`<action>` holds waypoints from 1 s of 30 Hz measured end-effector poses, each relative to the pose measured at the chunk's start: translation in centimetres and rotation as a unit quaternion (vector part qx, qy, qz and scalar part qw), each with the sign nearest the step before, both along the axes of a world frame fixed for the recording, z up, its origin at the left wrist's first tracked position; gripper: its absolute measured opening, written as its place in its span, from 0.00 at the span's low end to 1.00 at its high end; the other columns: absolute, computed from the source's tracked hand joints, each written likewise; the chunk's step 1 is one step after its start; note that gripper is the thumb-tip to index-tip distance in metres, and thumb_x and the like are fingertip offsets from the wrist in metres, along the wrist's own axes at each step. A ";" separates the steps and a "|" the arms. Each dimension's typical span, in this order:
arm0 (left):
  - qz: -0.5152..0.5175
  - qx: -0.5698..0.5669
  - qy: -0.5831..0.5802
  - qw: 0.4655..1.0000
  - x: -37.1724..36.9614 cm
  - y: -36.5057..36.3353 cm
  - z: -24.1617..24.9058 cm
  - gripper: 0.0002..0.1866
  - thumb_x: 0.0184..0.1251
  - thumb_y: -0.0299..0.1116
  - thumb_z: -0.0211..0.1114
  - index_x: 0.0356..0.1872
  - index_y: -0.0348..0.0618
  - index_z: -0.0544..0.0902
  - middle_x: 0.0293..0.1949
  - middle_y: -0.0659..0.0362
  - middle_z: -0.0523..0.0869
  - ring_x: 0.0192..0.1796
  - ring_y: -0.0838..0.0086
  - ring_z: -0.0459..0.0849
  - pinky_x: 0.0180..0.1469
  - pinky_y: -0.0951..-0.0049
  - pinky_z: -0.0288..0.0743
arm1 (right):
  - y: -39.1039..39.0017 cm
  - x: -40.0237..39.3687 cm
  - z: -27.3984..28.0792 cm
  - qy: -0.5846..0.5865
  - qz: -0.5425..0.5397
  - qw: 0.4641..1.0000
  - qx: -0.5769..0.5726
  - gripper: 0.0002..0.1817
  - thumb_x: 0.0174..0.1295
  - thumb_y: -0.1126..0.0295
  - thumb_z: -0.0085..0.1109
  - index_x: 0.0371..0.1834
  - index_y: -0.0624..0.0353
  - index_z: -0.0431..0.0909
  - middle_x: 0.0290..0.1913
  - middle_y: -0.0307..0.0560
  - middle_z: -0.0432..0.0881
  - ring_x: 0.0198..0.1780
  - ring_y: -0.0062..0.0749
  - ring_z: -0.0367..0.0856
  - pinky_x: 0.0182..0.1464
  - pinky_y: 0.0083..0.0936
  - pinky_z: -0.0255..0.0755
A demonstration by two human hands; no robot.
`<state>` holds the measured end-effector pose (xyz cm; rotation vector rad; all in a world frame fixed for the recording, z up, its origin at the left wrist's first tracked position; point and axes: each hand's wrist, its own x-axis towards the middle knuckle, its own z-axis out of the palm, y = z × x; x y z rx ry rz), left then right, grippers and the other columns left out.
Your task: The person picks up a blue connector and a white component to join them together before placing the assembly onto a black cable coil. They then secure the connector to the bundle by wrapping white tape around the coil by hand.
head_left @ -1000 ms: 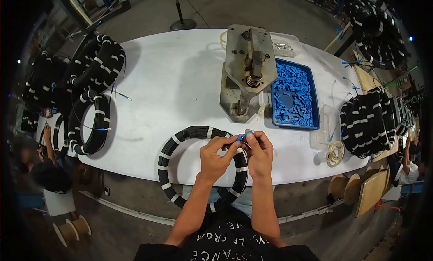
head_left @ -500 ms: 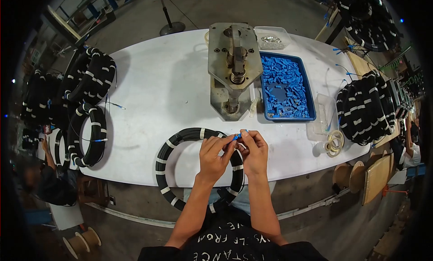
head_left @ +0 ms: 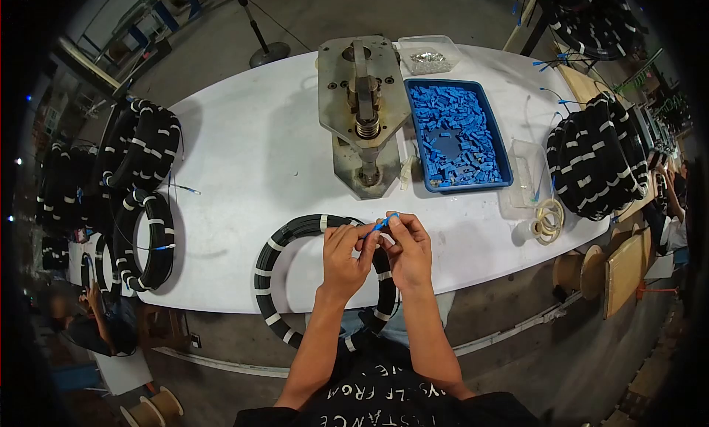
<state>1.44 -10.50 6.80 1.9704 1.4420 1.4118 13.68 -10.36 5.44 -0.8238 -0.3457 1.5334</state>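
At the far left edge of the white table (head_left: pixel 244 154), stacked cable coils (head_left: pixel 140 150) in black with white tape bands lay heaped, and a single banded coil (head_left: pixel 144 238) lay flat just near of them. At the near centre, a black cable coil (head_left: pixel 295 238) with white tape wraps lay over the table's near edge, partly hidden under both hands. The left hand (head_left: pixel 343 261) was closed, its fingertips pinched on the cable end. The right hand (head_left: pixel 408 253) was closed likewise, gripping a small blue connector (head_left: pixel 384 222) between thumb and forefinger. The connector was a slim, bright blue piece, tilted up toward the right, and only its tip showed above the fingers; it was held just above the coil, near the table's near edge. Far of the hands stood a grey metal press (head_left: pixel 362 109). To its right sat a blue tray (head_left: pixel 504 177) filled with blue connector parts, then a clear plastic box (head_left: pixel 523 183), tape rolls (head_left: pixel 546 221) and a second stack of banded coils (head_left: pixel 598 157).
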 end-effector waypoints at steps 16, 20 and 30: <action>0.009 0.016 -0.014 1.000 0.8 0.1 0.5 0.05 0.61 0.28 0.72 0.36 0.41 0.87 0.19 0.64 0.74 0.23 0.74 0.66 0.35 0.72 0.58 | -0.4 0.6 -0.3 0.033 0.016 0.999 0.003 0.11 0.67 0.70 0.63 0.49 0.64 0.80 0.45 0.43 0.83 0.45 0.26 0.82 0.47 0.29 0.78; 0.011 0.028 -0.020 0.999 0.9 0.2 0.2 0.05 0.60 0.29 0.73 0.36 0.42 0.88 0.20 0.64 0.75 0.23 0.73 0.67 0.35 0.73 0.59 | -0.4 0.5 0.1 0.024 0.013 1.000 0.005 0.09 0.68 0.71 0.61 0.48 0.61 0.81 0.41 0.40 0.83 0.45 0.24 0.82 0.48 0.28 0.77; 0.000 -0.013 -0.070 0.997 1.0 -0.1 0.2 0.08 0.57 0.26 0.74 0.38 0.40 0.87 0.22 0.65 0.78 0.25 0.78 0.69 0.35 0.75 0.61 | -0.2 1.2 0.4 0.046 0.013 0.999 0.010 0.09 0.67 0.72 0.63 0.46 0.64 0.79 0.43 0.43 0.83 0.43 0.26 0.82 0.48 0.28 0.77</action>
